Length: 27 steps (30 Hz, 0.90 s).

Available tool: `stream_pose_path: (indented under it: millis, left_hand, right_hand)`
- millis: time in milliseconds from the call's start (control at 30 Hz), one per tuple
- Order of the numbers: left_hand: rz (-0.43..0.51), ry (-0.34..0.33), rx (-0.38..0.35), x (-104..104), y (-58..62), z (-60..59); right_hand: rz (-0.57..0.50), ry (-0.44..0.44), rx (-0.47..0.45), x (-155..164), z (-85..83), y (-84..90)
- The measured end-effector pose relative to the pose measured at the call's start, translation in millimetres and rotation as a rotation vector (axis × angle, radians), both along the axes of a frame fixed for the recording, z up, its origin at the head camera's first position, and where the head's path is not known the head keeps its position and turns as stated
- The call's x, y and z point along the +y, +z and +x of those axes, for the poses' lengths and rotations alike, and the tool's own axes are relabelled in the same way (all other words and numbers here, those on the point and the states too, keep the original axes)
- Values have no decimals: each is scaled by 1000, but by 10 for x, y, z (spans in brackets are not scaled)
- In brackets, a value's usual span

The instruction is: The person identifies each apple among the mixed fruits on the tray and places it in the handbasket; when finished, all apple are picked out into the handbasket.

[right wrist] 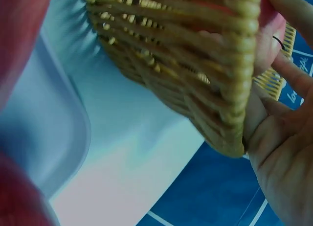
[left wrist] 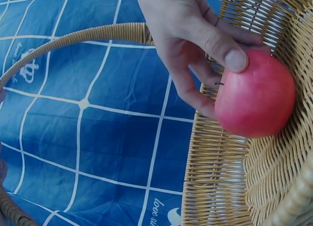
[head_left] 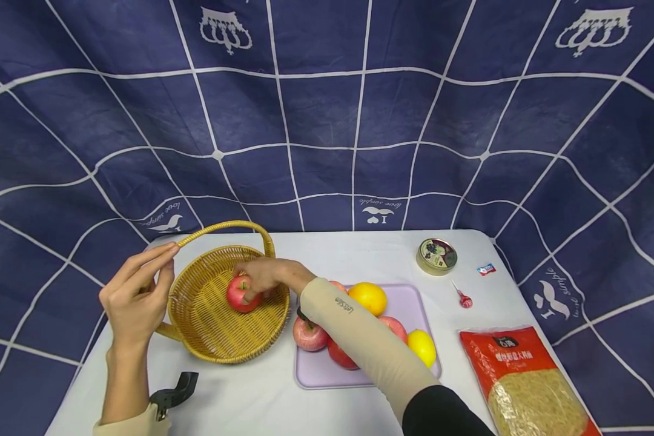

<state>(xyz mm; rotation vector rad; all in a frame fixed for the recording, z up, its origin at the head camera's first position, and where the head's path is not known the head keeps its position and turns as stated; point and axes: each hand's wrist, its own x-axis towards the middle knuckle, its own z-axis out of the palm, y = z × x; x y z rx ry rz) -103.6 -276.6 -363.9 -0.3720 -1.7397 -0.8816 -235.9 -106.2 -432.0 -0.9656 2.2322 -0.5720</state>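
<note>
Apple [head_left: 243, 294]: a red apple was held inside the wicker basket [head_left: 207, 339], low against the far-right part of its bowl; whether it rested on the weave could not be told.
Right hand [head_left: 264, 275]: its fingers and thumb were curled over the top of the apple, the thumb tip pressed on the skin in the left wrist view [left wrist: 236, 59].
Left hand [head_left: 136, 297]: it was held at the basket's left rim with fingers nearly straight and close together, fingertips at the handle [head_left: 226, 227]; no grip round it was seen.
Risk, roll: if let go on the sloped weave, the apple was judged likely to roll toward the middle of the bowl.
Risk, basket shift: with only a light touch on the left side, the basket was judged liable to slide or tip toward the tray [head_left: 414, 303] if pushed on from the right.
Risk, sleeve: the right forearm lay over the tray, close above the other apples [head_left: 309, 336], the orange [head_left: 367, 298] and the lemon [head_left: 422, 346]; a careless draw-back was judged able to knock one off.
Farther out: a round tin [head_left: 436, 256], a lollipop [head_left: 462, 298] and a red packet of noodles [head_left: 523, 381] were seen to the right, well apart from the hands.
</note>
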Motion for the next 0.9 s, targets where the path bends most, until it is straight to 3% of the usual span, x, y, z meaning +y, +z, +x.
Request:
stream_pose_path:
  millis: [333,567,900]
  left_hand:
    - [7,-1,2,9,-23,-5]
    - [2,5,-10,4,-17,-3]
    - [14,0,2,12,-16,-10]
  right_hand:
    - [4,41,145,-125,-28,-14]
    - [-5,47,190,-228,-41,-6]
    - [-66,-46,64,-315,-58,-71]
